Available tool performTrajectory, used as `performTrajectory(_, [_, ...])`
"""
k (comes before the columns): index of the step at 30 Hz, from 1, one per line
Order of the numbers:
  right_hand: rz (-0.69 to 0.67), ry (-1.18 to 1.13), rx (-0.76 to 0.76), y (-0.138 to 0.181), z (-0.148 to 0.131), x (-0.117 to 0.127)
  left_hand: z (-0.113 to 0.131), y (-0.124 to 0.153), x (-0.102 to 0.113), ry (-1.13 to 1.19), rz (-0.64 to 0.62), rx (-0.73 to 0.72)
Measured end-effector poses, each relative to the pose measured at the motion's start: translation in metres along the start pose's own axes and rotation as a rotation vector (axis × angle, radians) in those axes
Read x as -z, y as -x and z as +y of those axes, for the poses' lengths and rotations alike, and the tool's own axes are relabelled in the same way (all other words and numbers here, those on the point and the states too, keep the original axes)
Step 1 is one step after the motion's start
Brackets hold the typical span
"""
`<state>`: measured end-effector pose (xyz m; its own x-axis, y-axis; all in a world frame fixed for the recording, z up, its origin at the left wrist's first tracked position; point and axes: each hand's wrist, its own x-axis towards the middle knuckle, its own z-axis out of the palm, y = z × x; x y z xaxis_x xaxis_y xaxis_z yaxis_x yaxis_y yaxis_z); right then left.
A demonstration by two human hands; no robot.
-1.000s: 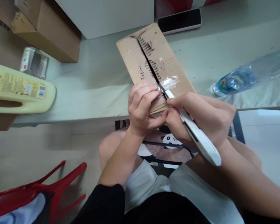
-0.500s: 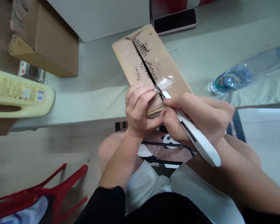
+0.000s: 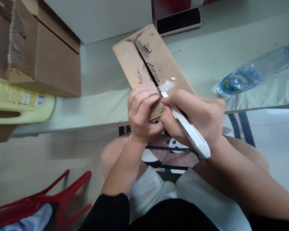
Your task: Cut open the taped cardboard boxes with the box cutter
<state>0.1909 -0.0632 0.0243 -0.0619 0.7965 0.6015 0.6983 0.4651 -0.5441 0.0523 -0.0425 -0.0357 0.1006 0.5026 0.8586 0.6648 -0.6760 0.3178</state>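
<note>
A small cardboard box (image 3: 168, 65) lies at the front edge of the covered table, with a dark slit along its top seam, torn patches and a bit of clear tape. My left hand (image 3: 141, 110) grips its near end, fingers on the top face and thumb at the near side. In my right hand (image 3: 195, 115) is a white utility knife (image 3: 191, 131), held like a pen. Its front end meets the seam beside my left fingertips; the blade's tip is hidden in the slit.
A clear bottle with a blue cap (image 3: 255, 70) lies at the right. Left stand a larger cardboard box (image 3: 55, 61) and a yellow jug (image 3: 36, 106). A black-faced device (image 3: 179, 21) sits at the back. Below left is a red stool (image 3: 62, 199).
My right hand and the utility knife have moved left and slightly forward, and the blade shows less above the slit. The left hand keeps its grip on the box.
</note>
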Motion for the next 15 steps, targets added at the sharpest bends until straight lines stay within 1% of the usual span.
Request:
performTrajectory(2, [-0.01, -0.031, -0.012, 0.0, -0.001, 0.004, 0.0, 0.001, 0.0, -0.025, -0.014, 0.005])
performTrajectory(5, [-0.022, -0.064, 0.018, -0.001, -0.001, 0.012, -0.002, 0.005, 0.001, -0.085, -0.058, 0.041])
performTrajectory(8, [-0.088, -0.065, 0.023, -0.002, 0.001, 0.016, -0.003, 0.008, 0.001, -0.113, -0.069, 0.05])
performTrajectory(9, [-0.119, -0.062, 0.014, -0.002, 0.002, 0.017, -0.004, 0.008, 0.001, -0.101, -0.067, 0.049])
performTrajectory(11, [-0.139, -0.087, -0.002, -0.002, 0.003, 0.017, -0.004, 0.007, 0.002, -0.052, -0.059, 0.045])
performTrajectory(14, [-0.137, -0.126, -0.043, 0.0, 0.004, 0.018, -0.004, 0.005, 0.003, 0.015, -0.052, 0.033])
performTrajectory(15, [-0.113, -0.137, -0.055, 0.001, 0.004, 0.018, -0.005, 0.005, 0.004, 0.024, -0.051, 0.025])
